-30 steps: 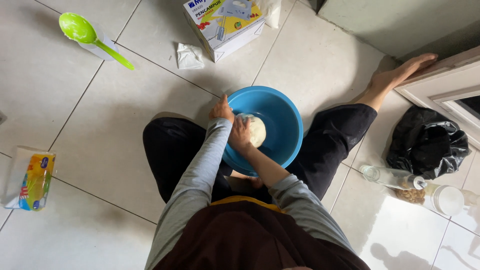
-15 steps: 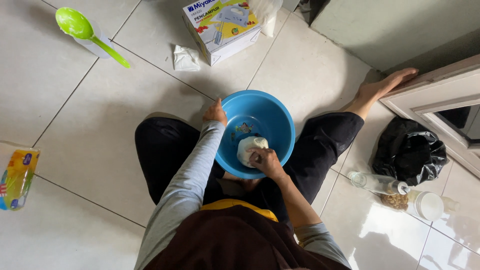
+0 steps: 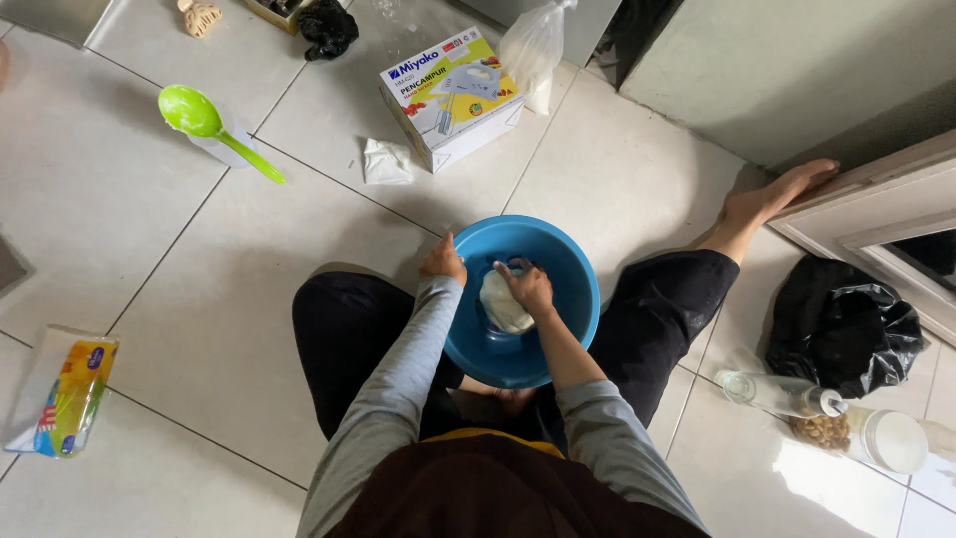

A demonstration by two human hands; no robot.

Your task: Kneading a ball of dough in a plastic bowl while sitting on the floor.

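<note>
On the tiled floor at far left lies a colourful plastic packet, and further up a green ladle rests across a small cup. A crumpled white wrapper sits beside a cardboard appliance box. The left hand grips the rim of the blue bowl — fingers curled over its edge. Inside the bowl, the right hand presses down on a pale lump of dough, fingers bent around it. At right stand a black bag and a glass bottle.
</note>
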